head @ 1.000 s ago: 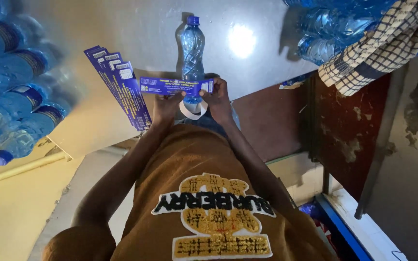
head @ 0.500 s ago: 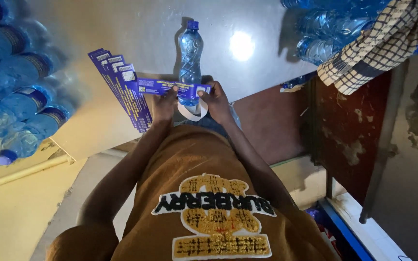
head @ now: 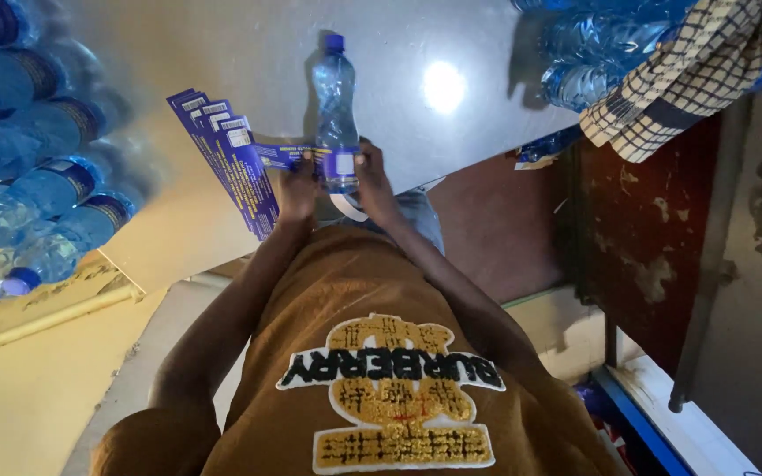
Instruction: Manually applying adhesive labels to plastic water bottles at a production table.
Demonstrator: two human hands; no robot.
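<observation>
Stacked blue-tinted plastic water bottles (head: 19, 176) lie at the far left on the glossy pale table (head: 222, 53), then a fanned row of purple paper labels (head: 227, 159). The left hand (head: 297, 187) pinches one purple label strip (head: 286, 156); the right hand (head: 370, 181) presses its other end onto the clear blue-capped plastic bottle (head: 335, 110) lying between them. A checked cloth (head: 707, 70) hangs right.

Small bottling or packing workroom: stacked water bottles (head: 37, 211) at left, more bottles (head: 593, 53) at right, label strips (head: 227, 159) laid on surface (head: 451, 132), worn walls.
</observation>
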